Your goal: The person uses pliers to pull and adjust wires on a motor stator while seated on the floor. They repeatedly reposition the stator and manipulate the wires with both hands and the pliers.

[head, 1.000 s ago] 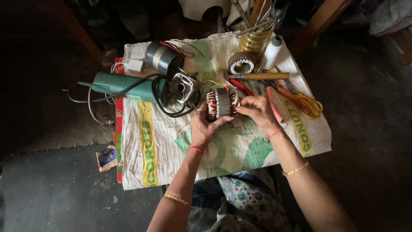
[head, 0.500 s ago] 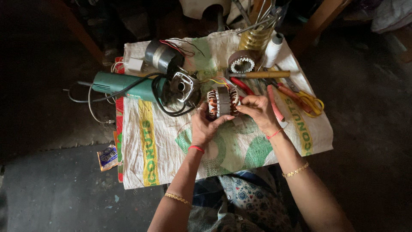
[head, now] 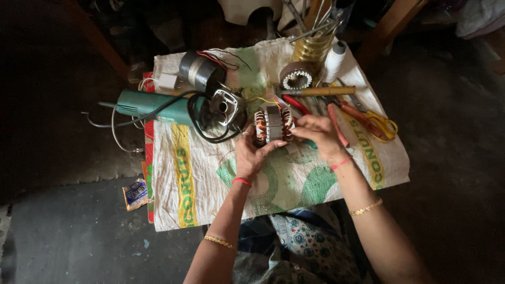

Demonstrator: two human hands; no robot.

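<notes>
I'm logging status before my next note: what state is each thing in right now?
Motor coil: lifted off the sack, held between both hands.
Left hand: gripping the coil from below.
Right hand: fingers at the coil's right side.
Green grinder: lying on its side, head taken apart.
Scissors: lying on the sack, shut or open unclear.
Thread spool: lying tilted on the sack.

The right hand (head: pixel 315 132) hides the motor stator's (head: pixel 273 125) right side; tools in the far brass holder (head: pixel 314 47) are cut off.
</notes>
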